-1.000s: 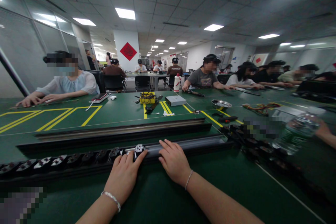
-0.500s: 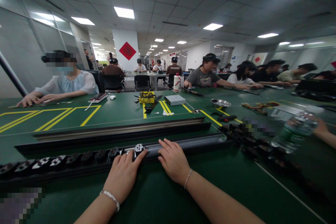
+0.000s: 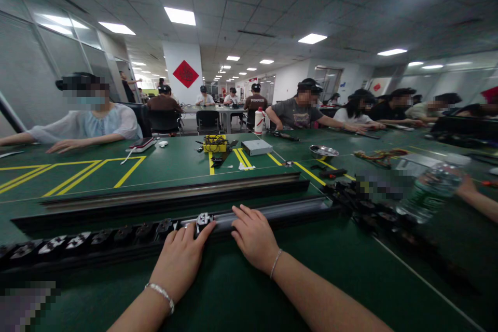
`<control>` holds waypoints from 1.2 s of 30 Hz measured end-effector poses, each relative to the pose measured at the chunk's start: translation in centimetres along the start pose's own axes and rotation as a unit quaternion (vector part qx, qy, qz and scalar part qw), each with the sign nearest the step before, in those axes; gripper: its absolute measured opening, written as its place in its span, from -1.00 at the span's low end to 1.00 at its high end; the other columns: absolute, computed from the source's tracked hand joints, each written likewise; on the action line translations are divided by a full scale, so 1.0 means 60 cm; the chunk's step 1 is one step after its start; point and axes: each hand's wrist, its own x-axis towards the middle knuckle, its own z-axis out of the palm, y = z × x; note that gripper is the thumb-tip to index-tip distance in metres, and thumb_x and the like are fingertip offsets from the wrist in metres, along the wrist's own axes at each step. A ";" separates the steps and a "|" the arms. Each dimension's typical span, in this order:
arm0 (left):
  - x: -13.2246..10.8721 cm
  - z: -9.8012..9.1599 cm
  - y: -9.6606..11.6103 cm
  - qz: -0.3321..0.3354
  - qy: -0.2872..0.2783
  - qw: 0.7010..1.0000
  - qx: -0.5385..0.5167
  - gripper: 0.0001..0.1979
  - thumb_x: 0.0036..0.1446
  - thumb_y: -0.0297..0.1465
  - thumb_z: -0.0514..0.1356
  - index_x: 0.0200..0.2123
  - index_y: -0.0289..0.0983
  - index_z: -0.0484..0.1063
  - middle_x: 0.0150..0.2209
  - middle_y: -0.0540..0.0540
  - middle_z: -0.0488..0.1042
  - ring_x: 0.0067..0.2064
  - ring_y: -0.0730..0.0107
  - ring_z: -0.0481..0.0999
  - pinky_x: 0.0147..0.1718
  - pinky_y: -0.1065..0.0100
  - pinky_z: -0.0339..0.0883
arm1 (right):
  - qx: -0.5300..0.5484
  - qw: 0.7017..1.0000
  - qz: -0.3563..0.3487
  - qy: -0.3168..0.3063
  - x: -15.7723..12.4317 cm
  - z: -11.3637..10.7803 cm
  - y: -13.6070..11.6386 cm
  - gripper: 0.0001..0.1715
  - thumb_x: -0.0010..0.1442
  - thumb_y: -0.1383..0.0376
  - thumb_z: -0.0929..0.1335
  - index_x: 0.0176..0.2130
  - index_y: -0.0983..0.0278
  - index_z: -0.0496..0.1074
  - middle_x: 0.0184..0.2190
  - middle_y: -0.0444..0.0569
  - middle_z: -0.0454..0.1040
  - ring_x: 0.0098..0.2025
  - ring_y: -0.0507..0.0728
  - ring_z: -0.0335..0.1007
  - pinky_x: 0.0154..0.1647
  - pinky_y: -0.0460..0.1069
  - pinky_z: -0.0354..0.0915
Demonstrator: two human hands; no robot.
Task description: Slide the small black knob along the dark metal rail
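Note:
A long black power track rail [image 3: 272, 222] lies across the green table in front of me, with several black and white socket modules [image 3: 80, 240] seated in its left part. My left hand [image 3: 177, 257] reaches over the rail's near edge. Its thumb and fingers are closed about a small white-topped socket module [image 3: 204, 219], which sits to the right of the others; its lower part is hidden. To the right, my right hand [image 3: 254, 241] lies with fingers stretched over the bare grey channel of the rail, holding nothing.
Behind the rail lies another long black rail [image 3: 175, 190]. On the right are a heap of black modules [image 3: 373, 212] and a water bottle [image 3: 430, 194], with another person's hand [image 3: 467, 187] by it. A metal bowl [image 3: 323, 151] and a yellow item with cables [image 3: 215, 143] stand farther back.
The view has shifted slightly. Both my hands keep their places on the rail. The co-worker at the far left has stretched an arm out to the left.

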 end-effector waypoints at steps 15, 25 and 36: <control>0.002 0.002 0.001 -0.007 0.007 1.000 -0.004 -0.50 0.16 -0.42 -0.12 0.15 0.08 -0.03 -0.10 -0.13 0.35 -0.16 0.28 0.35 -0.16 0.22 0.07 | 0.004 1.000 -0.001 0.006 0.000 0.002 0.000 -0.83 0.18 0.24 0.22 -0.23 0.20 0.35 0.13 -0.10 0.20 0.17 0.14 0.01 0.09 0.07 -0.06; 0.001 0.005 -0.002 -0.006 0.006 1.000 -0.003 -0.50 0.17 -0.41 -0.12 0.16 0.08 -0.04 -0.05 -0.14 0.34 -0.14 0.27 0.35 -0.15 0.22 0.08 | 0.004 1.000 0.000 0.006 0.000 0.003 0.001 -0.82 0.19 0.24 0.21 -0.23 0.20 0.35 0.13 -0.10 0.20 0.17 0.13 0.01 0.09 0.07 -0.06; 0.001 0.003 -0.002 -0.002 0.000 1.000 -0.005 -0.48 0.16 -0.44 -0.13 0.17 0.10 -0.09 -0.04 -0.14 0.33 -0.14 0.27 0.36 -0.15 0.22 0.09 | 0.004 1.000 -0.003 0.008 -0.001 0.004 0.001 -0.81 0.18 0.24 0.21 -0.22 0.21 0.35 0.13 -0.09 0.20 0.16 0.16 0.02 0.09 0.09 -0.05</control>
